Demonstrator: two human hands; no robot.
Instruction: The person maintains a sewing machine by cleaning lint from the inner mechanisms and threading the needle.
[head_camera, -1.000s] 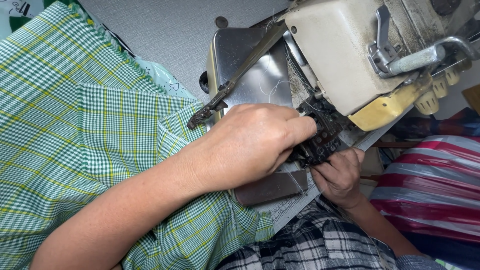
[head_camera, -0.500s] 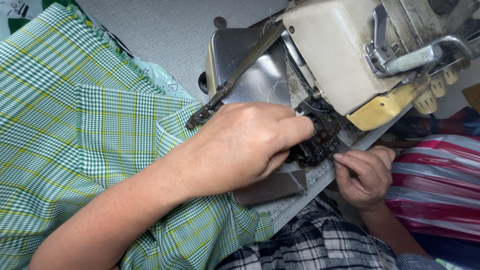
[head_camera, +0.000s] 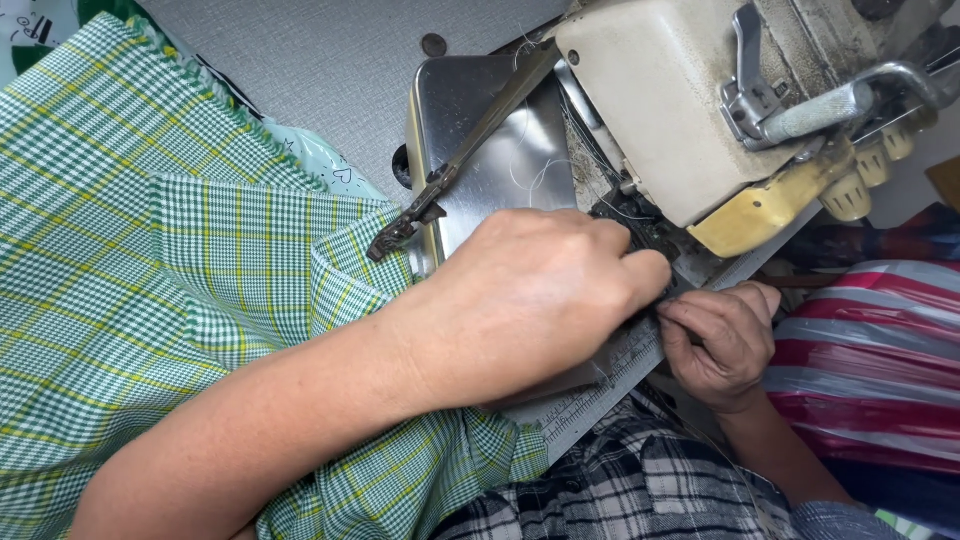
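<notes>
My left hand (head_camera: 540, 300) reaches across a green checked cloth (head_camera: 150, 280) to the dark needle mechanism (head_camera: 648, 228) of a cream overlock sewing machine (head_camera: 670, 120). Its fingertips curl against that mechanism and hide what they touch. My right hand (head_camera: 722, 345) sits just below the machine's front edge, with thumb and forefinger pinched together close to my left fingertips. Nothing shows between them. A pale measuring strip (head_camera: 590, 400) runs along the machine bed under both hands.
A shiny metal plate (head_camera: 490, 150) with a thin dark lever (head_camera: 440, 185) across it lies left of the machine head. A grey tabletop (head_camera: 320, 60) lies behind. Red-and-white striped material (head_camera: 870, 370) is at the right, and a dark plaid garment (head_camera: 620, 490) is below.
My right hand has slid out from under the machine's front, a little right and down, and now pinches at the edge. My left hand has barely moved.
</notes>
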